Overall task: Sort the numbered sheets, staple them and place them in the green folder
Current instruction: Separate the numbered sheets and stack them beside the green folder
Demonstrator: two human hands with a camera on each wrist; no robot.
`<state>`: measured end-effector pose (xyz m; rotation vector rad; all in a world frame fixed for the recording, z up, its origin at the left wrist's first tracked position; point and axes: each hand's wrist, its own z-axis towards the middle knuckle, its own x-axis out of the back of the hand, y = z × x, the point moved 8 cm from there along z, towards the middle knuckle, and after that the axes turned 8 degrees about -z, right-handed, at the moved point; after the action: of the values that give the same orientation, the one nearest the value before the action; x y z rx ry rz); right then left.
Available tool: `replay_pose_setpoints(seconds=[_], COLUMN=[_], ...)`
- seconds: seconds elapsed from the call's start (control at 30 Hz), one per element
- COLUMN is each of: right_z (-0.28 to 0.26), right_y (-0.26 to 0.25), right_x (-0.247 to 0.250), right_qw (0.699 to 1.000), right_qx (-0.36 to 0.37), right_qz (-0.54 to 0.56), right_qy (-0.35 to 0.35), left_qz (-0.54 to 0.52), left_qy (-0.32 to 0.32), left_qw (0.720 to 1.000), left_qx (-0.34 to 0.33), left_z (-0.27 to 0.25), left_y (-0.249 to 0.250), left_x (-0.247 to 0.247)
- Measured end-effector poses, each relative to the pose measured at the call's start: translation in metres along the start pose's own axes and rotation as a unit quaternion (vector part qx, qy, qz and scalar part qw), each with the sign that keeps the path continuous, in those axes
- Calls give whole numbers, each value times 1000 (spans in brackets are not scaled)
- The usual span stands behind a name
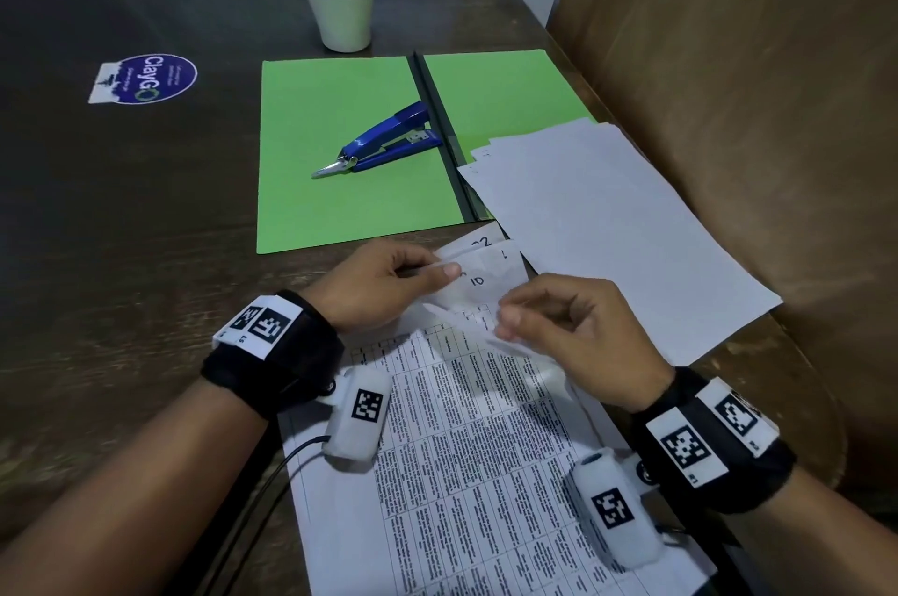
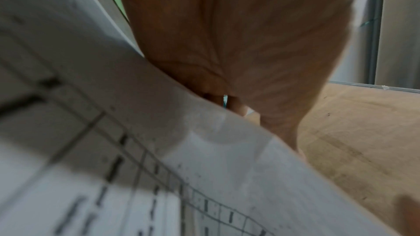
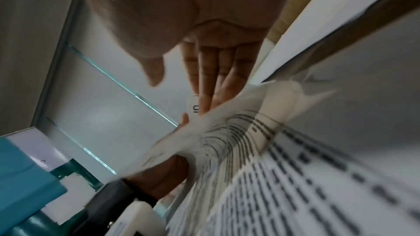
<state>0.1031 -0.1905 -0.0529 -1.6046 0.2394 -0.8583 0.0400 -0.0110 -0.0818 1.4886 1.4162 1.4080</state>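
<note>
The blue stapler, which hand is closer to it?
Left. The left hand pinches sheet corners just below the green folder holding the stapler; the right hand is lower and farther right.

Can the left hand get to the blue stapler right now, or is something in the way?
Probably yes, once freed. The stapler lies in the open on the green folder, just beyond the left hand, with nothing between them. But that hand is pinching sheet corners and must let go first.
</note>
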Motion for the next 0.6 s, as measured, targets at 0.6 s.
replay_pose_setpoints(seconds=[0.6], right_z=[23], right_y=[11], right_x=[4], right_qw=[978], right_qx=[35], right_qz=[-174], right_qy=[110], left_qz=[-20], left_qy=[-18], left_qw=[1000], left_qx=[3], left_z=[3], left_y=[-1], left_x=[-2])
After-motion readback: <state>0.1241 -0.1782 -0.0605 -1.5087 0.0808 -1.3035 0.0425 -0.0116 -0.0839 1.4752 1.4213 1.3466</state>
